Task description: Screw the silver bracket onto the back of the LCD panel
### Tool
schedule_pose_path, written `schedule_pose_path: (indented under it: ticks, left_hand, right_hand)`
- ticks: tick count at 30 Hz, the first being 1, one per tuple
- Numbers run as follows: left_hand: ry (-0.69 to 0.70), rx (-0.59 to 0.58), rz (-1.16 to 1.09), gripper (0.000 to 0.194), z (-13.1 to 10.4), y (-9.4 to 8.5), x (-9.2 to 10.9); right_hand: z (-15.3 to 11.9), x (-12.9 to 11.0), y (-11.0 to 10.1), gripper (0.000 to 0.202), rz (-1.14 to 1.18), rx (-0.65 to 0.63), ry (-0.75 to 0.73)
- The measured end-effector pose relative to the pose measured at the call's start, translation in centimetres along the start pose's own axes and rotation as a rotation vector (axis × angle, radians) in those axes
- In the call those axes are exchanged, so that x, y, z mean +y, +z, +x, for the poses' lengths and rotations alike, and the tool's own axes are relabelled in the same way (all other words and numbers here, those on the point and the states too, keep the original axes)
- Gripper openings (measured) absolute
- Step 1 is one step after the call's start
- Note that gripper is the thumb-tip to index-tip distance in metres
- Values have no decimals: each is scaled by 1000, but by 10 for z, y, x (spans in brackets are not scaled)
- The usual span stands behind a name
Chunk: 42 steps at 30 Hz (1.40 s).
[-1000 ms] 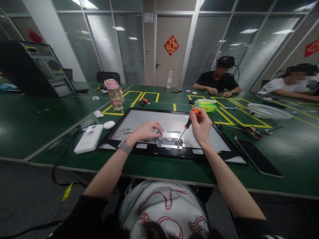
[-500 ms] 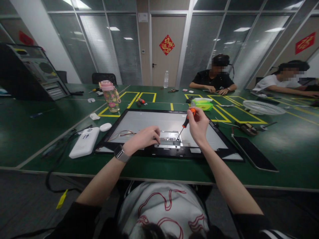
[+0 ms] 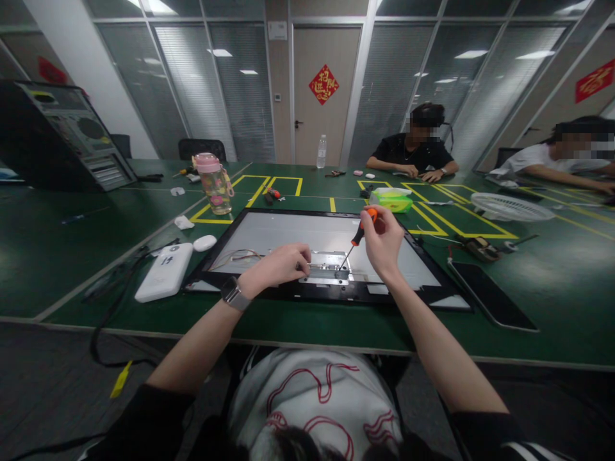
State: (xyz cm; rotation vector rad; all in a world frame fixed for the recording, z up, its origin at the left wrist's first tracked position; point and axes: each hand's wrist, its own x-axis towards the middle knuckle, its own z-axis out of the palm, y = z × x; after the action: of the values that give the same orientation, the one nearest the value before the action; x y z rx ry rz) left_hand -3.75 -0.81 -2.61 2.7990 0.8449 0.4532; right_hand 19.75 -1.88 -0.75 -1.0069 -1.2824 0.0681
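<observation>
A flat display panel with a black frame lies on the table in front of me. On its near middle part sits a silver metal bracket. In my right hand is a screwdriver with an orange and black handle, tilted, its shaft pointing down to the bracket's right part. I cannot tell whether the tip sits in a screw. My left hand is closed, with fingertips pinched at the bracket's left end; the fingers hide the contact. Thin wires lie on the panel left of it.
Left of the panel lie a white power bank and a white oval case, with a pink-lidded bottle behind. To the right are a phone-like black slab and a green packet. Two people sit at the far right.
The camera view has shifted very slightly. Both hands and the screwdriver keep nearly the same place over the bracket.
</observation>
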Motion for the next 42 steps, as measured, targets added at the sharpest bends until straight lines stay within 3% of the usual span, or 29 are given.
schedule_pose_path:
  ticks: [8,12,16,21,25,29,33,37,42]
  left_hand:
    - [7,6,-51,12,6,-3,1]
    - [54,59,-72,14,21,0,17]
    - [114,23,23,17,35,8,37]
    - [118,17,141,16,40,19,43]
    - [125,46,136,15,38,23,40]
    - [108,77,-30,13,36,21,34]
    - [54,216,-145,12,32,14,19]
    - [-18,289,-133,12,23,6,1]
    - [-105,294,-29,11,16,0,-12]
  right_hand:
    - [0,3,1,26,-22,15,11]
    - [0,3,0,25,-25,30,24]
    - [0,0,-1,26,-32,51,17]
    - [1,-2,-1,25,-43,59,10]
    - [-1,-3,0,23,-57,30,-18]
    - [-3,-5,2,21,-53,14,-33]
    - [-5,-8,2,20,-48,7,-38]
    - [-7,-10,2,20,-67,-20,-47]
    - [-9,-10,3,20,-82,-42,-58]
